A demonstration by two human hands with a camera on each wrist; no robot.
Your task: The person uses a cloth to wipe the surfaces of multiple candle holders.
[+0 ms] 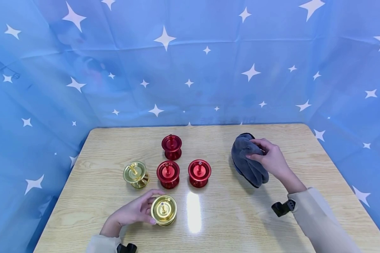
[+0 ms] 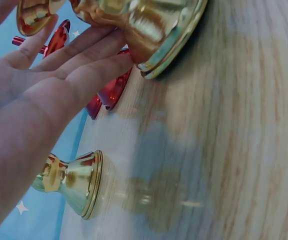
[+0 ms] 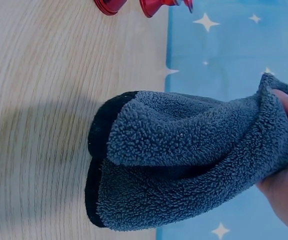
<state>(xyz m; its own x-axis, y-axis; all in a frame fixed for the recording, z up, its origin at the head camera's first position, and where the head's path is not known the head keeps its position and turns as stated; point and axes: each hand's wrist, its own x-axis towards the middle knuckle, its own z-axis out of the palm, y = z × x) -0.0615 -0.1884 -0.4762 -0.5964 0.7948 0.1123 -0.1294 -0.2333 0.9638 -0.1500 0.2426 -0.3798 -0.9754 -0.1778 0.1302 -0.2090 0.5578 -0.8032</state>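
Note:
My left hand (image 1: 138, 209) curves its thumb and fingers round the left side of a gold metal candle holder (image 1: 164, 209) with a short centre spike, near the table's front. In the left wrist view, fingers lie against the waist and base of this gold candle holder (image 2: 149, 25). Over the right side of the table, my right hand (image 1: 273, 160) pinches a folded dark grey towel (image 1: 247, 161) from above. The towel (image 3: 184, 160) hangs in plush folds with a black edge in the right wrist view.
Another gold candle holder (image 1: 136, 174) stands behind my left hand. Beside it are two red candle holders (image 1: 168, 174) (image 1: 199, 173), with a third red candle holder (image 1: 171, 147) farther back. A blue star-patterned curtain (image 1: 190, 70) borders the wooden table (image 1: 120, 140).

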